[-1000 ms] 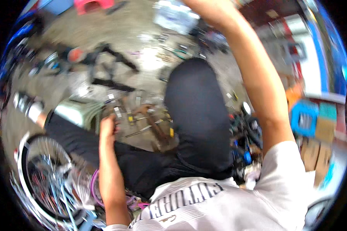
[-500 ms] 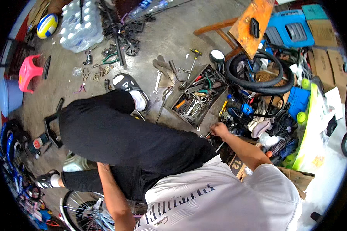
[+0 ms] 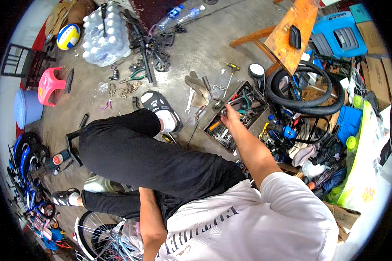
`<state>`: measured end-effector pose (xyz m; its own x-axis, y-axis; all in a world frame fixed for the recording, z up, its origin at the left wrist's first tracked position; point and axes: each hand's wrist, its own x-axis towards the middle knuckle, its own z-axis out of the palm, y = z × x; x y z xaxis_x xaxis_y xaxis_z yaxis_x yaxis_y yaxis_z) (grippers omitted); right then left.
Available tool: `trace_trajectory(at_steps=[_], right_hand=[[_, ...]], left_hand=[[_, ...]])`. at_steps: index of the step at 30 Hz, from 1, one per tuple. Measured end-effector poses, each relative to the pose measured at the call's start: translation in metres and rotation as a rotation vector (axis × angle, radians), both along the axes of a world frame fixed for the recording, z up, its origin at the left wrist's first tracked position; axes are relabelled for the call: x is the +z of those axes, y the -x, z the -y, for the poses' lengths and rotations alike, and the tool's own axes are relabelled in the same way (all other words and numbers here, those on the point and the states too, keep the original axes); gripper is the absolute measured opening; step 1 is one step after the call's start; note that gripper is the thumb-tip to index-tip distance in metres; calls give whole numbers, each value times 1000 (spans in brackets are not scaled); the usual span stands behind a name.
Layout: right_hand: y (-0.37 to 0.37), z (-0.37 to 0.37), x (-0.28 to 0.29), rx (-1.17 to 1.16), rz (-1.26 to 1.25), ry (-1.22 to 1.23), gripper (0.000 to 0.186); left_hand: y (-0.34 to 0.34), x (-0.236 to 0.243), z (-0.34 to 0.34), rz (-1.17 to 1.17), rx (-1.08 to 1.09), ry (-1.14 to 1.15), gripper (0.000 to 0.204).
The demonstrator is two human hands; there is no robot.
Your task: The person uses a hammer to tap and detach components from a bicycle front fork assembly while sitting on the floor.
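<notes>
One toolbox (image 3: 217,141), right of frame centre, long axis lower left to upper right; right hand (image 3: 231,117) nearer, over its upper-left side, can't tell whether fingers are clamped; left hand hidden.

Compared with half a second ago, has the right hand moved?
Yes: judged against the toolbox, the right hand has gone forward and left, from beside its near end to over it.
</notes>
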<state>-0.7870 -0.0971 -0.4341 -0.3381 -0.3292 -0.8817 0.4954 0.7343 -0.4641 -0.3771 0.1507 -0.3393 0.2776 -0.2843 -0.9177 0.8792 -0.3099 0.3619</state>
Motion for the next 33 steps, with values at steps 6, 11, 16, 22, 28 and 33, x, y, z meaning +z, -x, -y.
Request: trace_trajectory(at_steps=[6, 11, 16, 22, 28, 33], right_hand=[[60, -26, 99, -105, 504, 18, 19], [89, -41, 182, -116, 633, -18, 18], [67, -61, 219, 118, 657, 94, 26], [26, -72, 295, 318, 279, 699, 23], [-70, 22, 400, 631, -143, 1359, 38], [-165, 143, 485, 789, 325, 1639, 36]], left_hand=[[-8, -5, 7, 13, 19, 56, 46], [-27, -52, -18, 18, -31, -108, 33], [-36, -47, -33, -23, -56, -144, 17], [-32, -27, -9, 132, -75, -188, 20], [-30, -4, -16, 131, 9, -161, 21], [-33, 11, -9, 105, 48, -145, 22]])
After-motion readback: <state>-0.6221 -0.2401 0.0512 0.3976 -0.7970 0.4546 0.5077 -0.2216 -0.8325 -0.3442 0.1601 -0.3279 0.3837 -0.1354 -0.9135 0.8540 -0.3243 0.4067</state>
